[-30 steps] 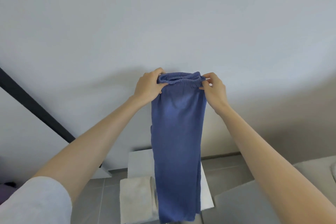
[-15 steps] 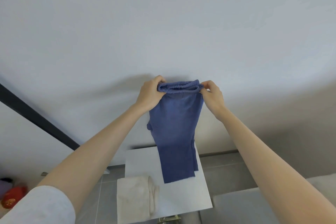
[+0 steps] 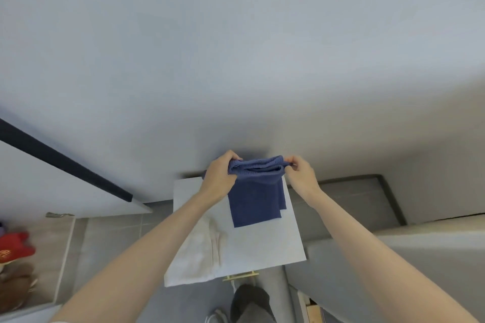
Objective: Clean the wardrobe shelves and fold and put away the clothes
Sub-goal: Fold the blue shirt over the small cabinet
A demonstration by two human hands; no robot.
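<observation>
We hold the blue trousers (image 3: 256, 199) by the waistband over the far edge of the white table (image 3: 288, 238), the left hand (image 3: 219, 178) clamped on its left end and the right hand (image 3: 301, 178) pinching its right end. The legs lie doubled on the tabletop toward the far right corner. A folded cream cloth (image 3: 196, 254) rests along the table's near left edge. The table stands on a grey tiled floor (image 3: 112, 238) against a pale wall (image 3: 236, 60); a grey sofa (image 3: 393, 257) sits to the right and a red toy (image 3: 13, 248) at far left. A second ago the trousers hung full length from raised hands; now the hands are lower and the fabric has settled onto the table.
</observation>
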